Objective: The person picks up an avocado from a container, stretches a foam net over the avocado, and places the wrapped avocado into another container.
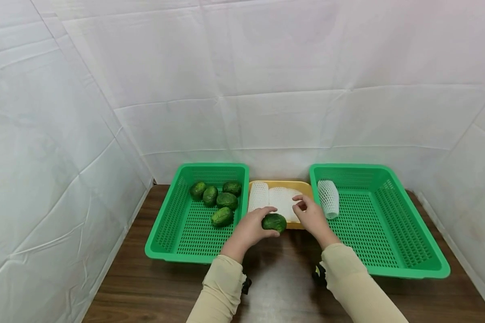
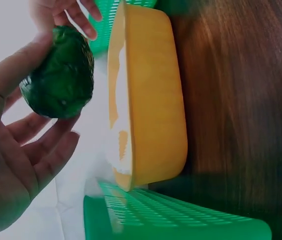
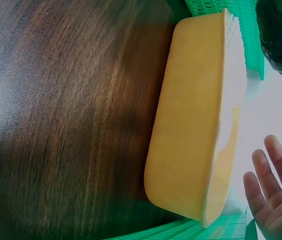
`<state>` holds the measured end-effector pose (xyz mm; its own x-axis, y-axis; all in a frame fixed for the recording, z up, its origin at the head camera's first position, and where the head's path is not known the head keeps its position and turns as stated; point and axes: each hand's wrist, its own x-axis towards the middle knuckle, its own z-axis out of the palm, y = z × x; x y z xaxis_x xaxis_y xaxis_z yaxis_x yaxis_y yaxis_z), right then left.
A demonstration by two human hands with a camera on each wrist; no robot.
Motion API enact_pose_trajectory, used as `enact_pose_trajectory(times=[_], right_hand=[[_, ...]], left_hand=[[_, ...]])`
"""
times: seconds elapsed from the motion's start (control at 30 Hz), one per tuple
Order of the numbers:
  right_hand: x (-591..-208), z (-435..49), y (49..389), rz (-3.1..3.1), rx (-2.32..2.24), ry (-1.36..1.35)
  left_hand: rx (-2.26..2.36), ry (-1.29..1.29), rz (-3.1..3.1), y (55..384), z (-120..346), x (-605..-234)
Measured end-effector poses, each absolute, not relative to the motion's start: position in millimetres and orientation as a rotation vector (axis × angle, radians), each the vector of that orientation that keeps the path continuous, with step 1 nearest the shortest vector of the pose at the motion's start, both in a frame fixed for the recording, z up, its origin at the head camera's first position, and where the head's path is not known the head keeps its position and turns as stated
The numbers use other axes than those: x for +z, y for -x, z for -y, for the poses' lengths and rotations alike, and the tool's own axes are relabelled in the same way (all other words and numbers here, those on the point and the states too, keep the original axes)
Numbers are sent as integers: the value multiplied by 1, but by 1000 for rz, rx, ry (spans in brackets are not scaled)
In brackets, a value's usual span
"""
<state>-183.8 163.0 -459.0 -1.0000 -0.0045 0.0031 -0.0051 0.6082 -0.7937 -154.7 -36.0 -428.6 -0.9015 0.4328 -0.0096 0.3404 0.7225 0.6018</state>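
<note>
My left hand (image 1: 250,228) holds a wrinkled dark green avocado (image 1: 274,222) between thumb and fingers, above the front of the yellow tray (image 2: 158,100). In the left wrist view the avocado (image 2: 63,75) is pinched near its upper part, with the lower fingers spread. To its right, my right hand (image 1: 313,220) hovers over the tray with loosely bent fingers and nothing in them. The right wrist view shows that hand (image 3: 280,195) apart from the avocado. White foam net sleeves (image 1: 280,199) lie in the tray.
The green basket (image 1: 186,258) at left has several avocados (image 1: 222,217) in it. In the green basket (image 1: 408,272) at right lies one white foam net sleeve (image 1: 328,199); its contents are hard to tell. White cloth walls (image 1: 283,121) surround the brown wooden table (image 1: 283,287).
</note>
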Motion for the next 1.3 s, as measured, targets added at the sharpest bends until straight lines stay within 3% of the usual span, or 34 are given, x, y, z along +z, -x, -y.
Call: enact_pose_trajectory(times=[0.53, 0.83, 1.3], right_hand=[[-458, -165, 182, 2822, 1407, -17], [-456, -162, 180, 2826, 1434, -18], [-455, -161, 178, 2833, 1446, -24]], left_hand=[[1024, -410, -2720, 137, 10, -458], [895, -446, -2730, 137, 0, -491], [831, -490, -2721, 135, -2, -508]])
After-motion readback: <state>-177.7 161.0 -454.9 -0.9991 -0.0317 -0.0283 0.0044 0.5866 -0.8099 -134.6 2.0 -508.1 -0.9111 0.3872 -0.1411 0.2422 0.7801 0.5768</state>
